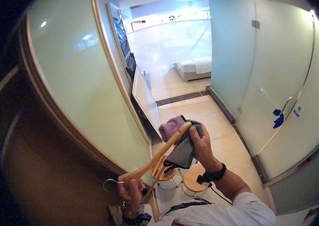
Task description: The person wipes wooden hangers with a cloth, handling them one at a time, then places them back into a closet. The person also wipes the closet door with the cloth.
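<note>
My left hand (132, 189) grips a wooden clothes hanger (159, 156) near its metal hook (109, 182), so the hanger slants up to the right. Pressed against the hanger's far end is a dark grey cloth (182, 151), pinched under the thumb of my right hand (201, 141). A purple cloth (171, 128) sits just beyond that end, partly behind the wood; whether it is joined to the grey one I cannot tell. My right wrist wears a black strap (218, 173) with a cable running from it.
Two round wooden-topped stools (194, 178) stand below my hands. A frosted glass panel (83, 90) runs along the left. At right is a frosted glass door (278, 70) with a metal handle and a blue cloth (278, 120) on it. Farther off are a raised stone sill (182, 97) and a bed (196, 67).
</note>
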Demonstrator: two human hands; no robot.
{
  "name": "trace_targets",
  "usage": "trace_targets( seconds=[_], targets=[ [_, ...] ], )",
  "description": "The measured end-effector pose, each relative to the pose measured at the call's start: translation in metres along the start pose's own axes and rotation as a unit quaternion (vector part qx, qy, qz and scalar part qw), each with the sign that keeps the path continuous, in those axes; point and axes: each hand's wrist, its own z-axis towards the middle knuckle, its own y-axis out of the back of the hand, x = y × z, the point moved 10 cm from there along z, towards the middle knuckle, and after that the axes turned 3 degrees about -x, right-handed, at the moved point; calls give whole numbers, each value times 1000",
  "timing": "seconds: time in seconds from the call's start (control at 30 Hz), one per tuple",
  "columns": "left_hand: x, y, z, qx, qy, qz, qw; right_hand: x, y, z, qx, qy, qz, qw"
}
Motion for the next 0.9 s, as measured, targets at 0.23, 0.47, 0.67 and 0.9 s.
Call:
trace_targets(
  seconds=[0.23,0.47,0.67,0.9],
  targets=[
    [-15,-135,12,19,-39,18,999,17,2,-1,87,19,8,996],
    [5,-176,49,-41,8,-42,998,-30,22,-32,218,-29,-113,969],
    [2,-233,59,-69,33,-29,997,-46,63,-38,241,-51,-120,962],
    [54,-281,34,74,72,18,995,-10,138,11,51,-124,-87,987]
  ],
)
